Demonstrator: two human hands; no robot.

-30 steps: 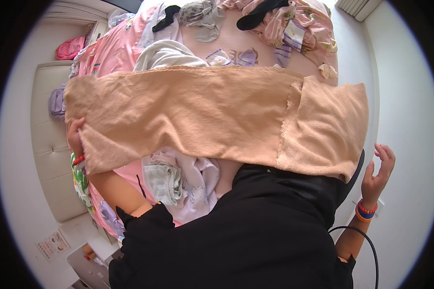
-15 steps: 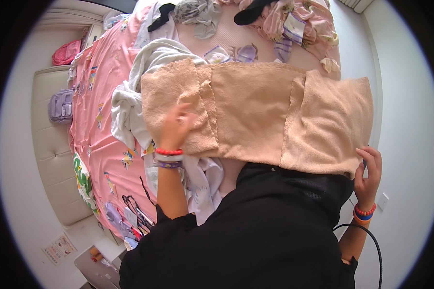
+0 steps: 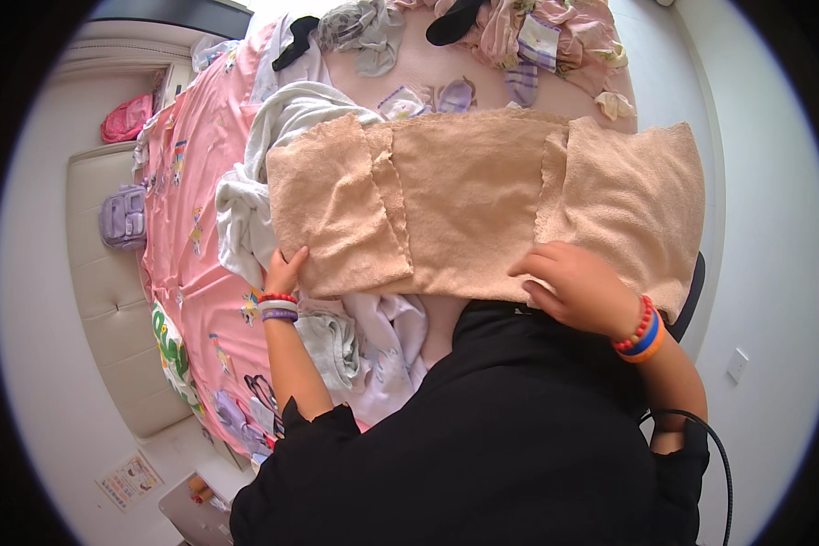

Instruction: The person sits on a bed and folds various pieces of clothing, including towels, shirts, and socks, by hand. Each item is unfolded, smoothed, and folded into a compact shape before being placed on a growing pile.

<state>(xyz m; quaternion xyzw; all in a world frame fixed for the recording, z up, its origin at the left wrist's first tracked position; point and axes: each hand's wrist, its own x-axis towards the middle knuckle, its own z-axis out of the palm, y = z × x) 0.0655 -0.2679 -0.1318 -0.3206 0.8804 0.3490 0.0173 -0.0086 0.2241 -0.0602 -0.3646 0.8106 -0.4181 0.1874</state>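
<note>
A tan towel (image 3: 471, 205) lies spread across the bed in front of me, with both its left and right ends folded in toward the middle. My left hand (image 3: 285, 273) is at the towel's near left corner, thumb on top and fingers closed at the edge. Over the near edge of the right-hand fold, my right hand (image 3: 581, 287) rests with its fingers reaching left and its thumb apart from them. White-grey cloth (image 3: 246, 214) bunches beside and behind the towel's left end. A folded pale cloth (image 3: 330, 348) lies close to my left forearm.
Pink bedding (image 3: 191, 237) covers the left of the bed. Purple striped socks (image 3: 521, 84), a grey garment (image 3: 364, 32) and rumpled pink cloth (image 3: 587, 41) lie at the far side. A padded headboard (image 3: 100, 291) stands left, and a black cable (image 3: 721, 460) hangs by my right arm.
My left hand has gone from the top of the left fold to the near left corner. My right hand has come in from the towel's right end onto the right fold's near edge.
</note>
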